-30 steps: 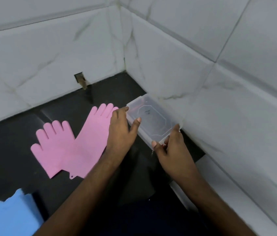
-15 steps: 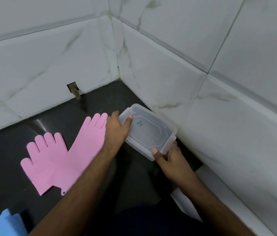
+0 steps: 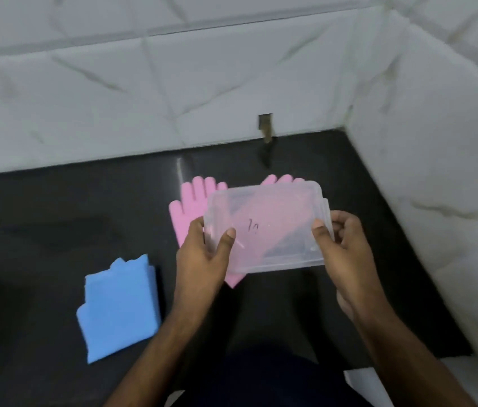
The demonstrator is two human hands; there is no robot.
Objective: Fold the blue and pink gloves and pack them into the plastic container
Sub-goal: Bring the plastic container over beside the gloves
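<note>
I hold a clear plastic container [image 3: 273, 224] with its lid on, lifted above the black counter. My left hand [image 3: 202, 257] grips its left end and my right hand [image 3: 343, 248] grips its right end. Two pink gloves [image 3: 186, 214] lie flat on the counter beneath and behind the container, partly hidden by it and showing through the plastic. The blue gloves [image 3: 119, 306] lie folded into a stack on the counter to the left of my left forearm.
The black counter [image 3: 55, 230] sits in a corner of white marble-tiled walls, one at the back [image 3: 144, 98] and one at the right [image 3: 437, 171]. A small notch with a brown fitting [image 3: 265, 127] is in the back wall.
Both hands have lifted the container from the corner by the right wall and brought it over the pink gloves. The view has swung left, bringing the folded blue gloves fully into sight.
</note>
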